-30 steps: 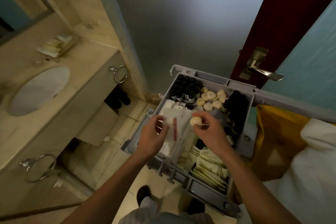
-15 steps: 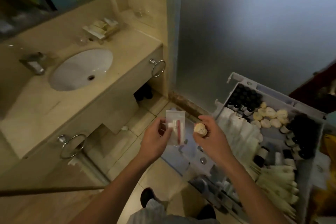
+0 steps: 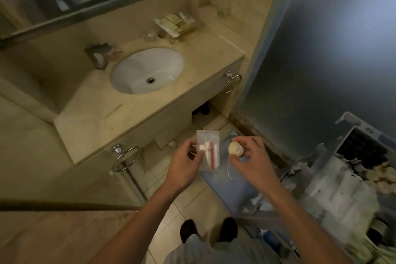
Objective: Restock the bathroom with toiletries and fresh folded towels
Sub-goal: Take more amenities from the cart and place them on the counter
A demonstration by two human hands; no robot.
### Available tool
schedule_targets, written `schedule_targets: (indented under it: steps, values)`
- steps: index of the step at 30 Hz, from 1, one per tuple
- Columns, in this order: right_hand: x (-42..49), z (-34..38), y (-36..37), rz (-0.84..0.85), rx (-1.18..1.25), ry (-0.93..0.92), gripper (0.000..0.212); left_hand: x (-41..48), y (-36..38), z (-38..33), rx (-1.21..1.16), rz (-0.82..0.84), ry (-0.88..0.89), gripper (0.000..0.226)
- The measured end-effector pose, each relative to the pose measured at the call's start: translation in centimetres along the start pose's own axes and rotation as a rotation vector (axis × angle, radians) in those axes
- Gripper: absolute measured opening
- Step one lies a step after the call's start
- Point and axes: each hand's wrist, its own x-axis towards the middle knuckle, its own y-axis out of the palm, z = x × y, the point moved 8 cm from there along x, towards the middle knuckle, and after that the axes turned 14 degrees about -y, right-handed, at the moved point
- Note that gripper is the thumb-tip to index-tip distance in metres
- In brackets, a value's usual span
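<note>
The table (image 3: 90, 122) with its sink (image 3: 147, 69) fills the left. The blurred supply cart (image 3: 342, 178) crowds the right, with a strip of tiled floor (image 3: 188, 203) between them. Over that strip, near the table's front edge, the left hand (image 3: 186, 163) pinches a clear packet (image 3: 209, 150) by its left side. Just to the right, apart from it, the right hand (image 3: 252, 161) holds a round soap (image 3: 235, 148) in curled fingertips.

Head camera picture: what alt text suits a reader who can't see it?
A person's left hand holds a clear packet and the right hand a small round cream item. A sink lies ahead in a counter, a supply cart at the right.
</note>
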Motion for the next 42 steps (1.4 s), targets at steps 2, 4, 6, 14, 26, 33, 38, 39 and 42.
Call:
schedule_targets:
  steps: [2,4,6,14,26,33,38,39,42]
  values:
    - [1.3,0.0,0.9,0.041,0.004,-0.01,0.04,0.9,-1.0,0.6,0.011,-0.018,-0.028,0.018]
    - [2.7,-0.2,1.7,0.078,0.01,-0.016,0.039,1.7,-1.9,0.9,0.013,-0.044,-0.055,0.017]
    - [4.3,-0.4,2.3,0.108,0.013,-0.03,0.039,2.9,-2.8,0.9,0.015,-0.083,-0.067,0.013]
    - [12.4,-1.8,4.0,0.234,0.01,-0.097,0.04,8.5,-4.0,-1.4,-0.003,-0.205,-0.154,0.014]
    - [23.8,-0.4,9.7,0.349,-0.025,-0.22,0.043,15.1,-10.3,-1.9,-0.06,-0.317,-0.193,0.013]
    - [29.6,2.2,15.8,0.36,-0.062,-0.256,0.041,20.3,-17.1,-0.3,-0.13,-0.34,-0.163,0.015]
    - [33.6,4.9,19.9,0.334,-0.09,-0.319,0.042,23.4,-21.9,0.2,-0.177,-0.358,-0.157,0.014]
    - [34.1,5.5,20.7,0.341,-0.106,-0.336,0.042,23.7,-22.7,0.1,-0.175,-0.367,-0.153,0.015]
    - [35.3,7.0,23.0,0.387,-0.114,-0.387,0.042,24.5,-24.7,-0.2,-0.163,-0.384,-0.15,0.015]
